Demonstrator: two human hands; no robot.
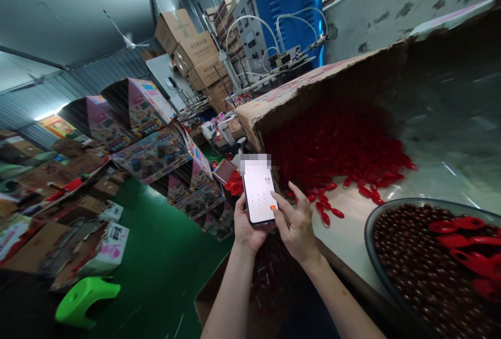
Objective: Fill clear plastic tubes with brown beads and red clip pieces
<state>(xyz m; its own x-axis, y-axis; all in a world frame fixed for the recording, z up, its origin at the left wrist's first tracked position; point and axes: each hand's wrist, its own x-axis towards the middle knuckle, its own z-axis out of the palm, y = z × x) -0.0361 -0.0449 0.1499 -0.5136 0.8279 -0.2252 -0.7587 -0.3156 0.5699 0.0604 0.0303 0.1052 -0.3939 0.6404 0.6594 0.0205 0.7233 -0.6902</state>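
Observation:
My left hand (248, 230) is closed around a smartphone (258, 193), holding it upright with the screen toward me. A calculator display with "3.8" shows on the screen, and its top strip is blurred out. My right hand (296, 221) is at the phone's right side, fingers spread apart, with a fingertip at or just over the screen near the orange key. It grips nothing. Behind and to the right of the hands, small red plastic pieces (332, 146) lie heaped in a cut-open cardboard box (250, 112), some spilling onto the pale table (348, 234).
A round basin (370, 245) of dark brown balls (407, 255) with red plastic pieces on top stands at the right. An open carton (211, 289) is below my arms. A green stool (86, 297) is on the left floor. Display boxes, stacked cartons (199, 49) and a blue machine (285, 10) stand behind.

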